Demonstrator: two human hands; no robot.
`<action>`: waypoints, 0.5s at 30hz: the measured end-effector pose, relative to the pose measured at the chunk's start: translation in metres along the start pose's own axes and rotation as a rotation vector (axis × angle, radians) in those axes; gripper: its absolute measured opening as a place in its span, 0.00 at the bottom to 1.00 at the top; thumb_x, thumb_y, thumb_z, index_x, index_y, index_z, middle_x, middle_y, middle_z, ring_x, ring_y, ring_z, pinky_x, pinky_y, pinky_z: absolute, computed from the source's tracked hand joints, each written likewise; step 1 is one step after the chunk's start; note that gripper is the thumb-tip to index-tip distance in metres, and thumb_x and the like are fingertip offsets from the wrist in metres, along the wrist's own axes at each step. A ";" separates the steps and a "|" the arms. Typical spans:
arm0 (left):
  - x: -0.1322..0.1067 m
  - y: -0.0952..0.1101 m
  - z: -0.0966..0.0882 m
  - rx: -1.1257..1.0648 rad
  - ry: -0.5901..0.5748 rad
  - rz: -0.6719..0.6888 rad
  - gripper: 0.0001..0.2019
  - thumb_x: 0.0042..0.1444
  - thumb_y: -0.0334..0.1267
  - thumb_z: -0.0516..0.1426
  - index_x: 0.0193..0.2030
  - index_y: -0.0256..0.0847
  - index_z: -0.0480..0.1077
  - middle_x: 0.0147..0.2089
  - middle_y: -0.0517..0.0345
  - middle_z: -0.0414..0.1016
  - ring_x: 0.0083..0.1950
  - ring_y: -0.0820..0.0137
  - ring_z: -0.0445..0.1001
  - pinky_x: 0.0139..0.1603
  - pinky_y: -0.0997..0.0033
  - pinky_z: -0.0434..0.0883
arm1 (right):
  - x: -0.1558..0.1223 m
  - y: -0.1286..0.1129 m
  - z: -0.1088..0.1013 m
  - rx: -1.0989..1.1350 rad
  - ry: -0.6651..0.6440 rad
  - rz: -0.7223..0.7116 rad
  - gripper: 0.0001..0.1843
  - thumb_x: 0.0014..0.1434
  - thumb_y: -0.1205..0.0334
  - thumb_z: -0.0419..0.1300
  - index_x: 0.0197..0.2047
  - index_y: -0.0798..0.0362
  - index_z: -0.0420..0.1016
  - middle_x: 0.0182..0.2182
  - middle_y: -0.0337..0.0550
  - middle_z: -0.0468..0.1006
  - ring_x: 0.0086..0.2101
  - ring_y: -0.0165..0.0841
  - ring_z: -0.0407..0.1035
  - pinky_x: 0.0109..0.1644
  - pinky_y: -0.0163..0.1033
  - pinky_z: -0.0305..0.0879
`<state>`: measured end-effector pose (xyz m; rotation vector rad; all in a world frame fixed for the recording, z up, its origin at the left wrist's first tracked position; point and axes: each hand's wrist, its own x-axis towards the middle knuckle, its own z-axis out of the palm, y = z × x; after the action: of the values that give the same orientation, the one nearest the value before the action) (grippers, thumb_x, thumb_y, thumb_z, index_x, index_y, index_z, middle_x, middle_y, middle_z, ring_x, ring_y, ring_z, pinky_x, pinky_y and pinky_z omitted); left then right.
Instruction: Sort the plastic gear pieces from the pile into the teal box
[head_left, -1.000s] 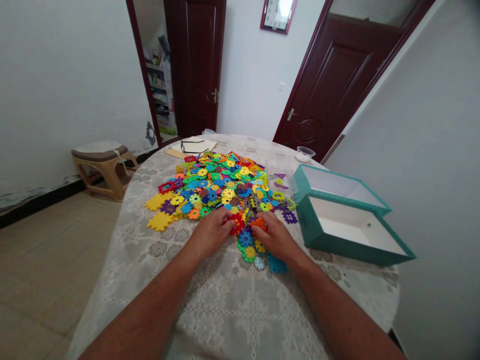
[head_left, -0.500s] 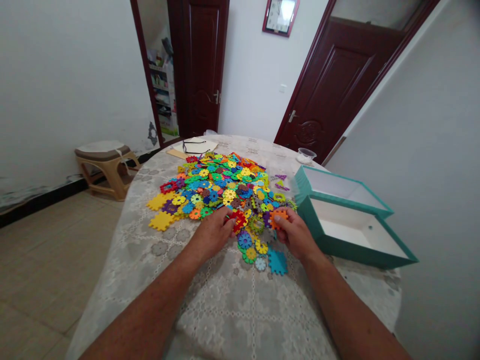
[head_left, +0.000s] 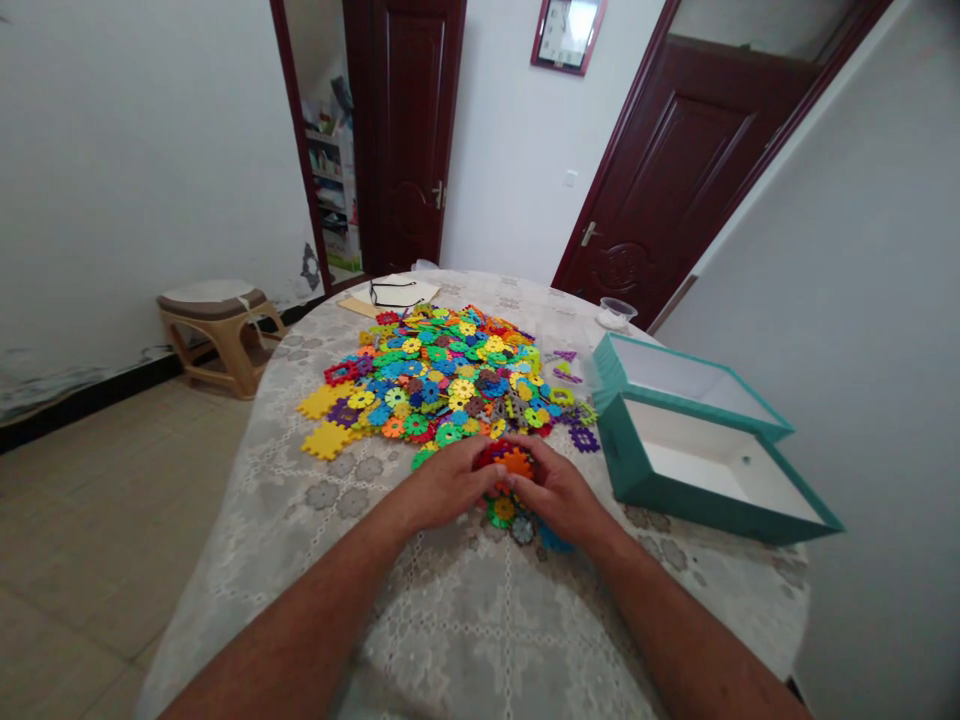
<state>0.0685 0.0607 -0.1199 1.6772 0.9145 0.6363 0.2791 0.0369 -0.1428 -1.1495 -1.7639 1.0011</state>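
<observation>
Between both hands sit an orange interlocking piece [head_left: 515, 461] and a red interlocking piece [head_left: 492, 455], pressed against each other. My left hand [head_left: 450, 482] closes on the red one from the left, thumb over the front. From the right, my right hand [head_left: 559, 490] grips the orange one; whether the two are joined cannot be seen. Just beyond my fingers spreads a heap of colourful plastic snowflake pieces [head_left: 442, 370]. Close under my hands lie a green and yellow disc [head_left: 502, 511], a pale blue disc [head_left: 523, 529] and a partly hidden blue square piece [head_left: 555, 538].
Two teal boxes, a near one [head_left: 720, 500] and a far one [head_left: 697, 375], stand at the table's right. A purple square piece [head_left: 583, 438] lies beside them. Glasses [head_left: 394, 293] rest on paper at the back, a clear bowl [head_left: 617, 310] at back right. A stool [head_left: 217, 330] stands left.
My hands have come together, bringing the red and orange pieces into contact. The purple square piece now shows by the teal box, away from my right hand.
</observation>
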 end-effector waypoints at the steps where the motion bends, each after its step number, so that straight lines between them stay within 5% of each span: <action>1: 0.000 0.000 0.001 0.043 0.025 0.004 0.16 0.61 0.48 0.57 0.50 0.41 0.73 0.43 0.54 0.79 0.40 0.64 0.78 0.33 0.70 0.74 | -0.001 -0.001 0.001 -0.071 -0.006 -0.034 0.27 0.65 0.55 0.64 0.66 0.45 0.70 0.59 0.46 0.76 0.56 0.43 0.72 0.61 0.49 0.69; 4: 0.002 -0.002 0.003 0.143 0.086 0.017 0.14 0.61 0.48 0.57 0.45 0.42 0.74 0.39 0.56 0.79 0.37 0.66 0.75 0.32 0.72 0.70 | -0.003 -0.005 -0.001 -0.221 -0.033 -0.113 0.32 0.64 0.58 0.64 0.70 0.44 0.67 0.64 0.47 0.73 0.60 0.44 0.70 0.64 0.51 0.66; 7: 0.002 0.000 0.001 0.171 0.152 0.004 0.13 0.62 0.49 0.56 0.42 0.42 0.72 0.36 0.57 0.77 0.35 0.67 0.74 0.31 0.72 0.69 | -0.003 -0.007 -0.015 -0.247 0.005 -0.067 0.34 0.65 0.59 0.62 0.73 0.43 0.62 0.62 0.48 0.74 0.41 0.35 0.75 0.45 0.42 0.74; 10: 0.003 0.005 -0.006 0.110 0.244 -0.071 0.13 0.63 0.49 0.55 0.42 0.42 0.70 0.35 0.57 0.77 0.32 0.67 0.75 0.31 0.71 0.71 | -0.002 -0.002 -0.040 -0.391 0.186 -0.012 0.26 0.67 0.59 0.58 0.67 0.49 0.69 0.54 0.50 0.79 0.28 0.29 0.68 0.36 0.39 0.70; 15: 0.003 0.008 -0.015 -0.039 0.349 -0.121 0.14 0.62 0.50 0.55 0.43 0.41 0.69 0.38 0.55 0.78 0.32 0.68 0.77 0.31 0.70 0.74 | -0.006 0.018 -0.067 -0.606 0.044 0.039 0.21 0.64 0.53 0.64 0.58 0.49 0.79 0.52 0.53 0.80 0.43 0.42 0.76 0.48 0.46 0.72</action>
<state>0.0602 0.0708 -0.1082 1.4876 1.2319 0.8749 0.3474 0.0493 -0.1350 -1.5582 -2.0815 0.4548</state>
